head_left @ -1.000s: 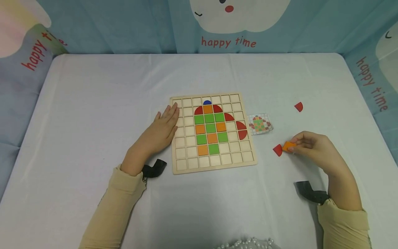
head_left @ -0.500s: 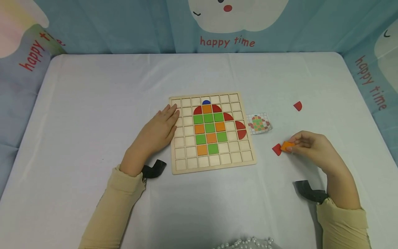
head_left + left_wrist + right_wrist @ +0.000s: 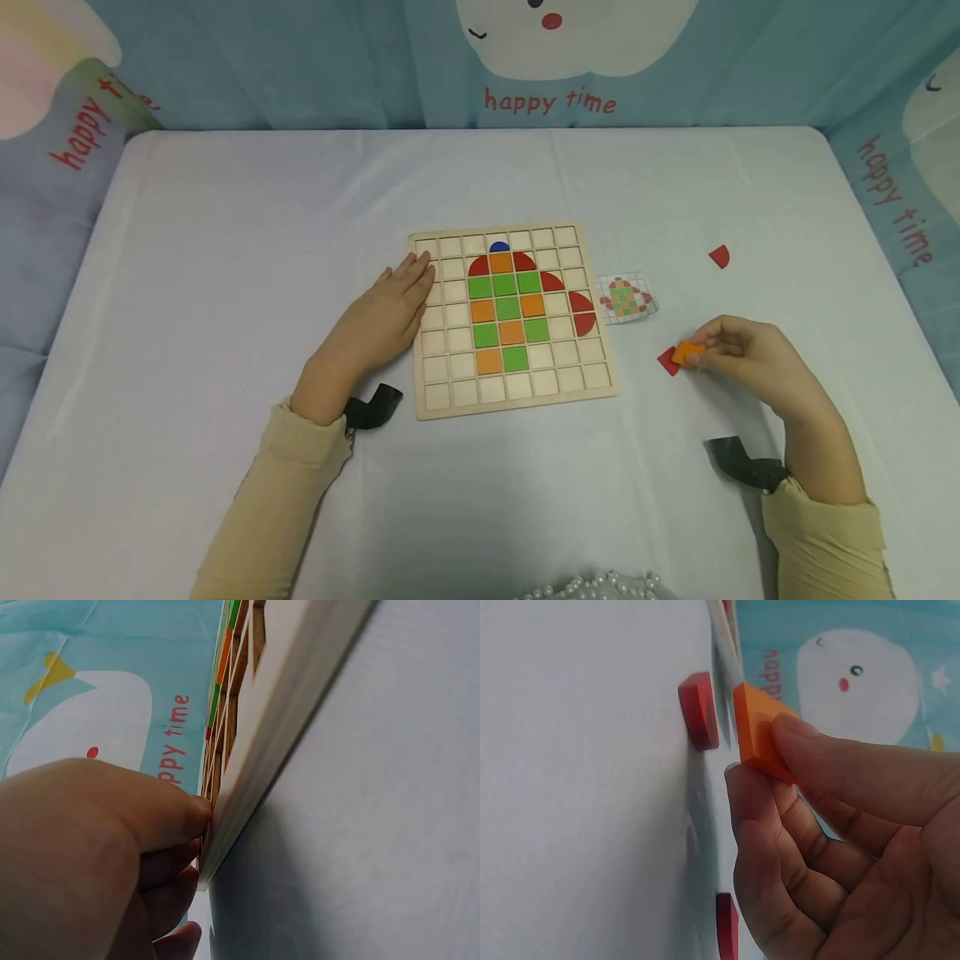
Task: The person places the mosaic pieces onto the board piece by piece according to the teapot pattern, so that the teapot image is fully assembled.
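My right hand (image 3: pixel 757 354) pinches an orange square tile (image 3: pixel 761 727) between thumb and fingers. In the head view the tile overlaps a red quarter-circle tile (image 3: pixel 667 361) lying on the table; the right wrist view shows the orange tile held above the tabletop. My left hand (image 3: pixel 375 321) rests with extended fingers on the left edge of a wooden grid board (image 3: pixel 517 387). Green squares, orange squares, red quarter-circles and a blue half-circle (image 3: pixel 499 247) sit in the board's cells. In the left wrist view, the thumb (image 3: pixel 176 817) touches the board's edge.
A small pattern card (image 3: pixel 637 310) lies against the board's right side. Another red quarter-circle tile (image 3: pixel 720 256) is farther back on the right. A white cloth (image 3: pixel 225 250) covers the table, and a blue printed curtain (image 3: pixel 300 67) hangs behind it. Pearl beads (image 3: pixel 592 587) show at the front edge.
My right hand has shifted slightly left with the orange tile, which now overlaps more of the nearby red tile. My left hand has stayed on the board.
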Demonstrator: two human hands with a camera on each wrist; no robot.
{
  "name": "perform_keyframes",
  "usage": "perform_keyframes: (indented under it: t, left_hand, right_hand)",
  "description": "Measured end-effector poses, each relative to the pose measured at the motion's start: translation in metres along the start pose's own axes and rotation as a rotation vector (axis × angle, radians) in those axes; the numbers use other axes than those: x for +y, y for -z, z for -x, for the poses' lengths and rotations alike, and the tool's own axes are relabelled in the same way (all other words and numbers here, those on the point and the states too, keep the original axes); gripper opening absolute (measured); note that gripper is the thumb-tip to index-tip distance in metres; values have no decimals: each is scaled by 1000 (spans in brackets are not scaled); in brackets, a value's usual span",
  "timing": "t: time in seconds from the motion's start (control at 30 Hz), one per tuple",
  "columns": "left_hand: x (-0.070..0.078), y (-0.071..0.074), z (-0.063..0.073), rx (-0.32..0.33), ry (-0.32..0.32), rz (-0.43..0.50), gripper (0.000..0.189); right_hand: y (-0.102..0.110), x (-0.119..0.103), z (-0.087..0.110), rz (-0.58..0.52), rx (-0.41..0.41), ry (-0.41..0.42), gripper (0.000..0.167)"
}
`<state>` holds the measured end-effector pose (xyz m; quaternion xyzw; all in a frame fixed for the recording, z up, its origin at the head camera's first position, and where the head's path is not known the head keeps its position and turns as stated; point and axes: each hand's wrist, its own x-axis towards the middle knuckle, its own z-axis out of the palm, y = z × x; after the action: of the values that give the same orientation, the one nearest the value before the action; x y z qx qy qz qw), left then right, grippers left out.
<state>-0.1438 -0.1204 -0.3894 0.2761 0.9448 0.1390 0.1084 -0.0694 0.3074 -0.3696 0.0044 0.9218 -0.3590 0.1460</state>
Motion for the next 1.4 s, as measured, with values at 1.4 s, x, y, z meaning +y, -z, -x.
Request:
perform_keyframes:
  t: [1.4]
  left_hand:
    - [0,-1,-1,-18,14,26,50]
  right_hand:
    - [-48,-73,-36,-86,-185,286,10]
